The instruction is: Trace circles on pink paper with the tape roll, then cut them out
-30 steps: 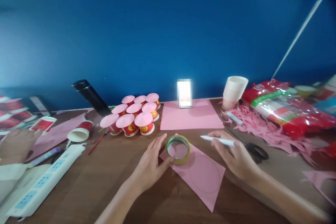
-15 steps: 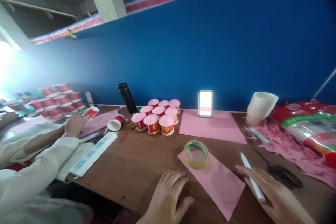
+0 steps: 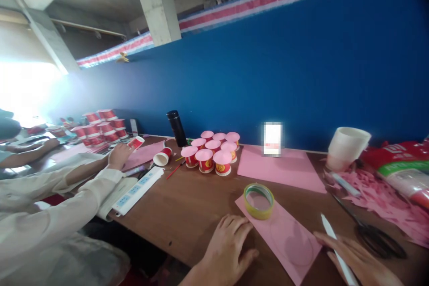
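Note:
My left hand (image 3: 228, 246) lies flat on the wooden table (image 3: 187, 208), fingers spread, just touching the near corner of a pink paper sheet (image 3: 284, 237) with a circle drawn on it. A yellow tape roll (image 3: 258, 200) sits on that sheet's far end, a little beyond my fingertips. My right hand (image 3: 355, 261) rests at the sheet's right edge and holds a white pen (image 3: 335, 246) that points away from me.
Several red cups with pink lids (image 3: 212, 152) stand behind a second pink sheet (image 3: 278, 170). Black scissors (image 3: 375, 237), pink scraps (image 3: 385, 199), a white cup stack (image 3: 346, 147) and a red bag (image 3: 402, 165) lie right. A person in white sleeves (image 3: 67, 192) works left by a power strip (image 3: 139, 190) and black flask (image 3: 177, 128).
The camera has swung up and left. My left hand has let go of the tape roll and drawn back toward me; my right hand with the pen has also drawn back.

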A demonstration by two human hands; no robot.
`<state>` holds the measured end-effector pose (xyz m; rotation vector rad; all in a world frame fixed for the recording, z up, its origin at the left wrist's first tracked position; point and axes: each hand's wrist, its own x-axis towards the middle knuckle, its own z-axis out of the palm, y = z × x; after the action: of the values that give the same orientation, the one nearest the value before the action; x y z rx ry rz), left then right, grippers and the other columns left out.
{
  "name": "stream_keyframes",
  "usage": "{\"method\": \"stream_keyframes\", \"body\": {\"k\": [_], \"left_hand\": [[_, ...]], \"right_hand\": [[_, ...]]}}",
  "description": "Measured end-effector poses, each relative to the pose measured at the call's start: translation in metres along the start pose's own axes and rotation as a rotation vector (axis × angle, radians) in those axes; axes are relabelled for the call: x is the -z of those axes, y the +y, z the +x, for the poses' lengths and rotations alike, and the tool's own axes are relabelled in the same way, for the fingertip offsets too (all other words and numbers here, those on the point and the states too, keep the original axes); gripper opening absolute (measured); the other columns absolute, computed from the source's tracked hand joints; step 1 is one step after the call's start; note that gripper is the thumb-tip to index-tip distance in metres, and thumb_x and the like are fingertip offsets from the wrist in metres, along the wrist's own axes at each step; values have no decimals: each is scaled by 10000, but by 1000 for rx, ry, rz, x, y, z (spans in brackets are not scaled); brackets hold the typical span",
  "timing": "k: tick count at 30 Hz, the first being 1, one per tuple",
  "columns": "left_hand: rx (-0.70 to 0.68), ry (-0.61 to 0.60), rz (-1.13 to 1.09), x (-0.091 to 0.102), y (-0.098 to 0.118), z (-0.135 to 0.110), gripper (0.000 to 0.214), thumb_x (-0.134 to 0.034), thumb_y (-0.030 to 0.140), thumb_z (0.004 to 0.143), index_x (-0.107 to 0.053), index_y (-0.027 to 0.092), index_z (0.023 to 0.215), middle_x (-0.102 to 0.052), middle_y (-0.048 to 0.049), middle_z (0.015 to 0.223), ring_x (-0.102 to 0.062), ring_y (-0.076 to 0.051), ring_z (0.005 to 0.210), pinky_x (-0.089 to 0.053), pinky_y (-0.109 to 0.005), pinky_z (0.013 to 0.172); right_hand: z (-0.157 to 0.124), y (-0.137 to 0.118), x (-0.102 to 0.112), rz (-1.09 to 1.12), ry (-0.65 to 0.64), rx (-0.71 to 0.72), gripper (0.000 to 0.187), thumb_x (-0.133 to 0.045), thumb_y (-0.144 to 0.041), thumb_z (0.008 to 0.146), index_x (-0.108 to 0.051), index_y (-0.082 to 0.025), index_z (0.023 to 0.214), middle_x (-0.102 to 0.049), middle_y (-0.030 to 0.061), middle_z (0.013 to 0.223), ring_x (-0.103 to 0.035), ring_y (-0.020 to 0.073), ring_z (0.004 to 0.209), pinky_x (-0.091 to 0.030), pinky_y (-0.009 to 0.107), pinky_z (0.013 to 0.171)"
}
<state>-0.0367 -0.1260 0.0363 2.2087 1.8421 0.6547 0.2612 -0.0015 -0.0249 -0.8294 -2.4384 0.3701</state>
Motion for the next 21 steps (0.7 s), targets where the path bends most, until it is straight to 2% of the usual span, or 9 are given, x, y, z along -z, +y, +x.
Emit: {"method": "stream_keyframes", "body": {"k": [4,6,8,14,21], "left_hand": [[-30,-11,70,-2,-3,2,426,-483,331,820,-462,211,1228,-538,-85,1210,-463,-233,1112,-347,-434,980],[-55,-26,110,-5,-8,3,428,-456,336,837,-448,202,1243,-526,-95,1231,-459,-238,1126,-342,-446,986],[-79,-30,137,-10,-14,6,429,-438,349,846,-440,209,1251,-525,-91,1238,-461,-244,1130,-348,-459,981],[-158,-13,163,-20,-24,8,469,-472,373,830,-416,226,1272,-531,-81,1243,-489,-244,1114,-435,-411,916],[-164,-67,211,-23,-22,14,450,-443,388,846,-426,204,1255,-518,-80,1257,-459,-242,1142,-407,-410,947]], "right_hand": [[3,-32,18,-60,-33,-101,550,-420,-33,670,-520,-255,1164,-623,64,1088,-576,248,1010,-501,346,814],[6,-45,27,-71,-53,-123,474,-407,-59,760,-501,-245,1186,-617,75,1072,-558,234,1015,-483,351,833],[7,-53,32,-80,-76,-127,461,-406,-60,782,-484,-238,1199,-617,77,1046,-535,234,1026,-470,362,839],[-1,-56,31,-82,-137,-151,591,-431,36,642,-483,-211,1177,-593,90,1039,-512,236,1002,-454,353,822],[0,-50,23,-123,-174,-140,710,-451,42,516,-468,-218,1176,-558,84,1100,-454,244,1072,-424,348,858]]}}
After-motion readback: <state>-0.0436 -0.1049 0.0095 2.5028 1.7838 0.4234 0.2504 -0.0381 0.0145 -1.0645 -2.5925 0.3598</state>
